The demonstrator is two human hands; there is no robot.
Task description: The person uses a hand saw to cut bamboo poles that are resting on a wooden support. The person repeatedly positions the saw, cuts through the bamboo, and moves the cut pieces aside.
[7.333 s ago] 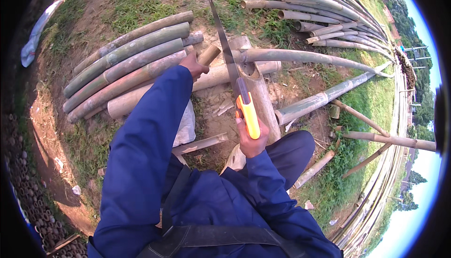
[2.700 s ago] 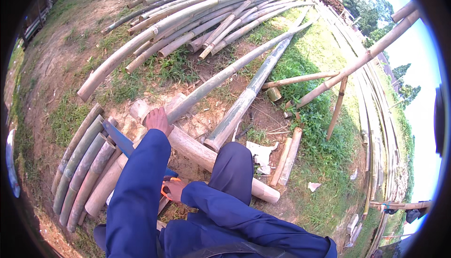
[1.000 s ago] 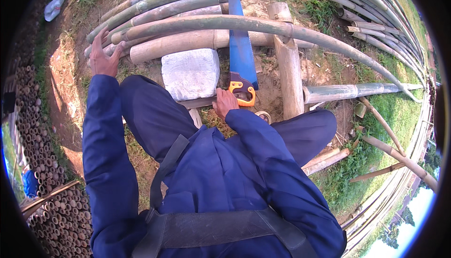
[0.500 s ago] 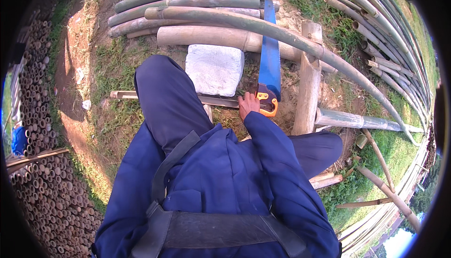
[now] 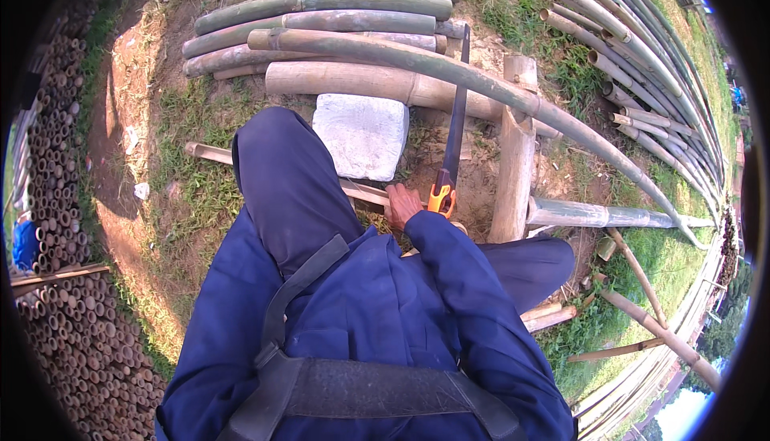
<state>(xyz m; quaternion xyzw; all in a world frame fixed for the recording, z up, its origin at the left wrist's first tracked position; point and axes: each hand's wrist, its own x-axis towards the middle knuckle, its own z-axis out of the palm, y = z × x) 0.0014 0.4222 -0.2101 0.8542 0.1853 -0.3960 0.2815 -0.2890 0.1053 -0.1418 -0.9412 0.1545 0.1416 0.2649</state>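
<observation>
My right hand (image 5: pixel 405 205) is closed, its fingers curled at the end of a split bamboo strip (image 5: pixel 365 192) that runs left beneath my raised left knee. Right beside that hand is the orange-and-black handle of a handsaw (image 5: pixel 455 140). I cannot tell whether any finger touches the handle. The saw blade shows nearly edge-on and points away from me, crossing the line of a long bamboo pole (image 5: pixel 385 50). A whitish block (image 5: pixel 359 136) sits just beyond the strip. My left hand is hidden behind my left leg and sleeve.
Cut bamboo lengths (image 5: pixel 321 24) lie side by side at the far side. An upright bamboo post (image 5: pixel 512 168) stands right of the saw. More poles (image 5: pixel 650 64) fill the far right. Stacked bamboo ends (image 5: pixel 80 337) rise at the left, near a blue object (image 5: pixel 26 244).
The saw has turned from showing its broad blue side to nearly edge-on. My right hand has shifted slightly left and nearer, and the bamboo strip shows a lighter face.
</observation>
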